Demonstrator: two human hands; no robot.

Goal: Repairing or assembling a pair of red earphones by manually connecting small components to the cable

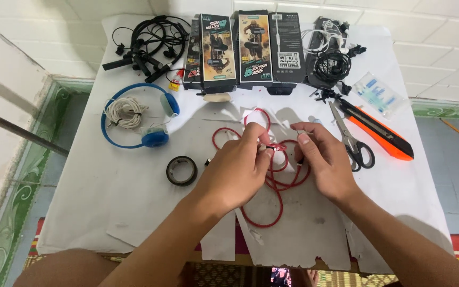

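Observation:
Both my hands meet over the middle of a white paper-covered table (107, 196). My left hand (237, 167) pinches a red earphone cable (272, 210) near its small inline piece. Just to the right, my right hand (322, 159) grips the same red cable between thumb and fingers. The cable's loops spread out under and around both hands, one loop reaching toward the table's front edge.
Blue headphones (155, 135) with a coiled white cord (126, 112) lie left. A black tape roll (181, 170) sits near my left hand. Scissors (351, 141) and an orange utility knife (381, 133) lie right. Earphone boxes (240, 48) and tangled black earphones (144, 45) line the back.

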